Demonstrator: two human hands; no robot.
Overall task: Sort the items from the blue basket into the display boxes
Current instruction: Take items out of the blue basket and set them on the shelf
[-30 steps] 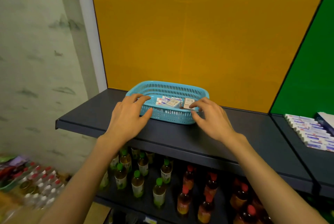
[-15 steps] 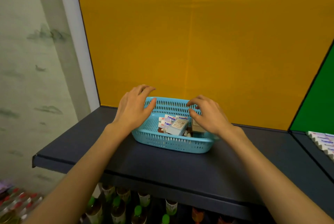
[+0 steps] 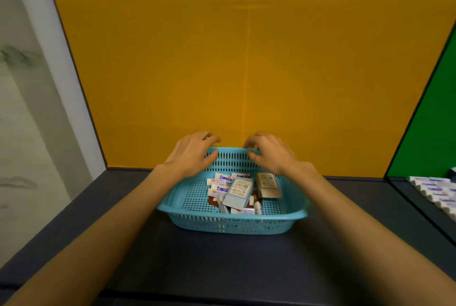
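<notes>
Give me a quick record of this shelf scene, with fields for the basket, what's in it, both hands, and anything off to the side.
basket: blue basket on the dark shelf
contents: jumbled small boxes, none out yet
left hand: left hand at the far rim, fingers curled over it
right hand: right hand at the far rim, holding no item
side: row of white boxes at right

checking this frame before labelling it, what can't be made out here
Head view only:
- Fingertips of the left hand and right hand: curled past the far rim of the blue basket, so any grip is unclear.
- Print on the small boxes: too small to read.
- Bottom items in the pile: covered by boxes above.
- White packs on the right: cut off by the edge.
</notes>
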